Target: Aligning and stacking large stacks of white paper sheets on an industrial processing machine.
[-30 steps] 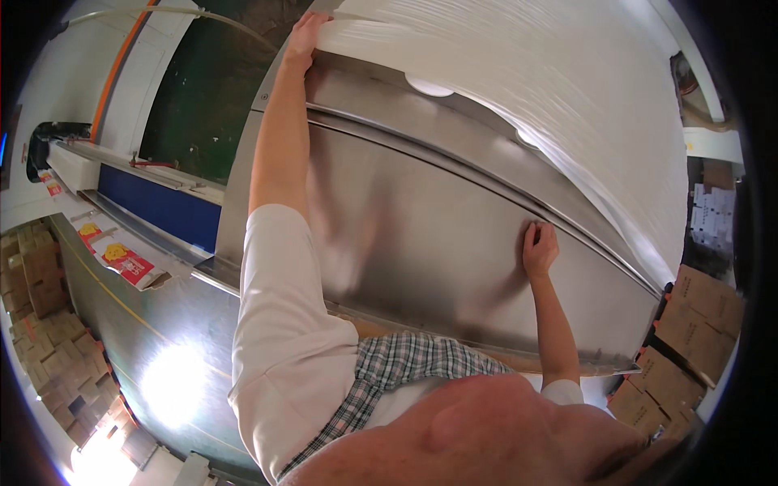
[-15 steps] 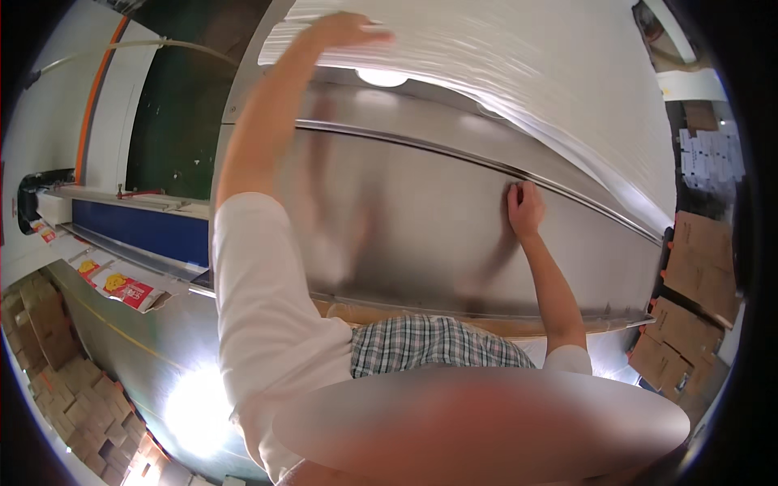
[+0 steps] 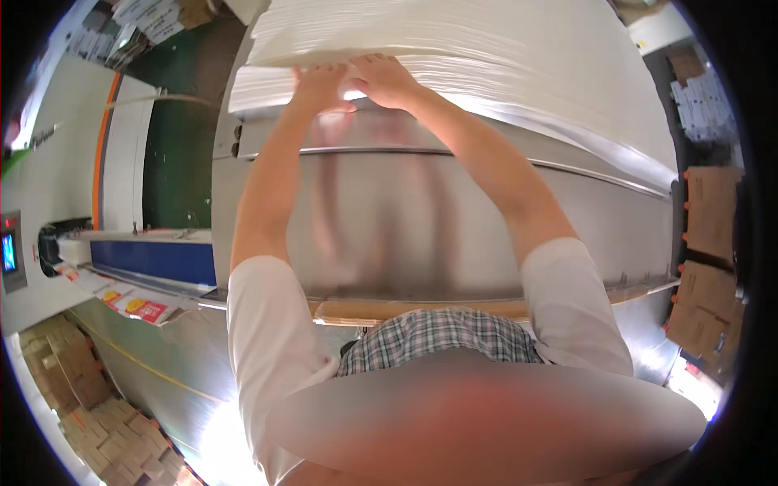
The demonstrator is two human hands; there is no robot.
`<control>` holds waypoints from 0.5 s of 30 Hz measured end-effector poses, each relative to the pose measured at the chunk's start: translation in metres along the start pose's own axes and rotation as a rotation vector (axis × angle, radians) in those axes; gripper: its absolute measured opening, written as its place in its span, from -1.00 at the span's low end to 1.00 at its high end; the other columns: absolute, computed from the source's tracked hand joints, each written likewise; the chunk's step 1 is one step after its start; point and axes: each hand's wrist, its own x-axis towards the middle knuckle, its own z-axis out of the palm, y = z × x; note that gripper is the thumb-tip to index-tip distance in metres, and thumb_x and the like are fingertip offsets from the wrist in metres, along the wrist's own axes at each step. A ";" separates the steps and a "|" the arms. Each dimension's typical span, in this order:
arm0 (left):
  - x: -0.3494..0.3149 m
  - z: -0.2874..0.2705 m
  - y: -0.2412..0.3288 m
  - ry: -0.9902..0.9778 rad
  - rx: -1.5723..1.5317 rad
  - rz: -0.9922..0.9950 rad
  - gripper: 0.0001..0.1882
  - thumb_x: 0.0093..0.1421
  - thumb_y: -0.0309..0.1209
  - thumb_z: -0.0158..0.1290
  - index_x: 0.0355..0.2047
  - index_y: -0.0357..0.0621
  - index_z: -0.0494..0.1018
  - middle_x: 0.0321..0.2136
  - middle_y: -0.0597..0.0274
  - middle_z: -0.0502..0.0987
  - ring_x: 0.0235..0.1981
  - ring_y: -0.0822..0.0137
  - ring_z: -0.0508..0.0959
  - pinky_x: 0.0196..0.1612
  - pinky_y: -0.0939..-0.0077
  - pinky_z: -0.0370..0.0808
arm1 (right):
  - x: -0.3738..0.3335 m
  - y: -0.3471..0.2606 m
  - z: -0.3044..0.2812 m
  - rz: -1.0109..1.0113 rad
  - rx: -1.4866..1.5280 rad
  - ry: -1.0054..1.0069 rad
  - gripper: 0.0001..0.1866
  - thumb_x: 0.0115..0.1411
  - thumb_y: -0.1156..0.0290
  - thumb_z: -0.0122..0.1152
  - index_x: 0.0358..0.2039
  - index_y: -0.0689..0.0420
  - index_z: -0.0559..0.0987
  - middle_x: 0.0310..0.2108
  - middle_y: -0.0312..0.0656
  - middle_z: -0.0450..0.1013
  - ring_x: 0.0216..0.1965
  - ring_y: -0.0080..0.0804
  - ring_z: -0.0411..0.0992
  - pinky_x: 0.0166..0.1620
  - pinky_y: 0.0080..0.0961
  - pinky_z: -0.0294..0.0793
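A tall stack of white paper sheets point(image 3: 567, 89) lies on the far part of a metal table, its edges wavy and layered. Both my arms stretch forward to its near left part. My left hand point(image 3: 322, 87) rests against a lower step of sheets, fingers forward and thumb apart toward the right. Close beside it, my right hand point(image 3: 387, 83) lies on the near edge of the stack, fingers spread and thumb pointing left. Neither hand visibly grips a sheet, though the left fingertips are partly hidden.
The shiny metal tabletop point(image 3: 478, 219) with a raised ridge lies between me and the paper. At left are a blue panel point(image 3: 150, 261), printed red and white cartons point(image 3: 146, 308) and a machine with a small screen point(image 3: 10, 251). Cardboard boxes point(image 3: 713, 211) stand at right.
My right hand has left the metal ridge and moved up and left onto the stack. My left hand has come down to the near edge, where a lower step of sheets now shows.
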 end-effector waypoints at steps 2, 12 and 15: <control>0.011 -0.004 0.017 -0.051 0.034 -0.050 -0.03 -0.33 0.00 0.22 0.13 0.12 0.07 0.08 0.12 0.21 0.13 0.05 0.13 0.08 -0.27 -0.07 | -0.014 0.044 -0.014 0.254 -0.346 -0.152 -0.53 0.16 0.01 -0.15 -0.11 0.13 0.38 -0.17 -0.11 0.39 -0.11 -0.16 0.33 -0.05 -0.15 0.22; 0.037 -0.033 0.049 -0.375 0.219 -0.452 0.09 -0.41 -0.25 0.32 0.16 0.05 -0.04 0.15 0.14 0.09 0.15 0.05 0.12 -0.01 -0.42 0.05 | -0.204 0.229 -0.247 0.670 -0.461 -0.469 -0.38 0.07 -0.25 -0.24 -0.11 -0.03 0.43 -0.22 -0.16 0.43 -0.09 -0.23 0.33 -0.05 -0.09 0.16; 0.030 -0.024 0.047 -0.429 0.328 -0.577 0.11 -0.35 -0.33 0.29 0.19 0.10 -0.15 0.17 0.19 0.05 0.17 -0.03 0.04 0.03 -0.42 -0.02 | -0.244 0.249 -0.307 0.604 -0.480 -0.550 -0.30 -0.05 -0.26 -0.05 0.01 -0.08 0.33 -0.04 -0.18 0.32 0.04 -0.23 0.21 0.02 -0.08 0.10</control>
